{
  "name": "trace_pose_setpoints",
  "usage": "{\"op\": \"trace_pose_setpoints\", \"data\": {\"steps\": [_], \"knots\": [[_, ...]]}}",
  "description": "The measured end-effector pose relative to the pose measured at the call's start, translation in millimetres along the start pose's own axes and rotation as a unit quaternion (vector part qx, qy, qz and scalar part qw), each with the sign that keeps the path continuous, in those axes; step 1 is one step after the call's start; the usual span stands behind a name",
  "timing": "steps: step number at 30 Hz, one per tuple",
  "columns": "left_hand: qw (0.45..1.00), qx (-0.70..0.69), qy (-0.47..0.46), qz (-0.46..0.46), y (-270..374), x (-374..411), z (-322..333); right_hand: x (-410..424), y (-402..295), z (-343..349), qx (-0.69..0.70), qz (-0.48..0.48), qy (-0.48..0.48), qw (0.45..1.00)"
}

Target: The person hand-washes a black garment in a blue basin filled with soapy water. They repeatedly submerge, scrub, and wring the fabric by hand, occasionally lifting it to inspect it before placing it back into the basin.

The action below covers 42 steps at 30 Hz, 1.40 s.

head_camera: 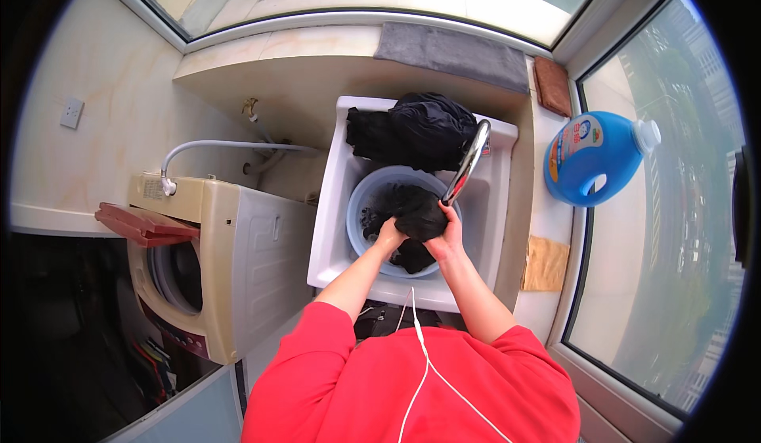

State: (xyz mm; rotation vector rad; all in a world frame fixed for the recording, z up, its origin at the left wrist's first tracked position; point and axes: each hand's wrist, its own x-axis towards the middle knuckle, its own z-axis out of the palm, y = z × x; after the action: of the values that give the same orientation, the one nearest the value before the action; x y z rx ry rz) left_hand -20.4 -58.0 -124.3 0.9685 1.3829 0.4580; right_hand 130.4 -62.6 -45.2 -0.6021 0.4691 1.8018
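Note:
Both of my hands grip a bunched black garment above a light blue plastic basin. My left hand holds its left side, and my right hand holds its right side, close to the end of the chrome faucet. Below, more dark wet cloth lies in the basin among some suds. The basin stands inside a white laundry sink. A heap of black clothes rests across the sink's back edge, beside the faucet's base.
A blue detergent bottle stands on the right ledge, with a brown folded cloth and a tan cloth. A grey towel covers part of the back ledge. Left of the sink is a top-loading washing machine, its red lid raised.

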Motion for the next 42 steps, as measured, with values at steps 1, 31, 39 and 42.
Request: {"op": "trace_pose_setpoints", "data": {"steps": [1,31,39,42], "knots": [[0.999,0.021,0.001,0.024,2.4,-8.7,-2.1,4.3,-9.7,-15.5,0.035,-0.018,-0.008,0.999],[0.913,0.076,-0.16,0.366,236.0,-213.8,-6.3,4.2,7.1,-71.3,-0.263,0.061,-0.115,0.956],[0.923,-0.178,-0.123,0.318,220.9,-196.0,-58.1,19.8,-4.5,-52.3,-0.152,0.119,-0.049,0.98],[0.908,-0.297,-0.071,0.287,198.9,-158.0,-97.9,13.6,-17.0,-65.0,-0.137,0.155,0.028,0.978]]}}
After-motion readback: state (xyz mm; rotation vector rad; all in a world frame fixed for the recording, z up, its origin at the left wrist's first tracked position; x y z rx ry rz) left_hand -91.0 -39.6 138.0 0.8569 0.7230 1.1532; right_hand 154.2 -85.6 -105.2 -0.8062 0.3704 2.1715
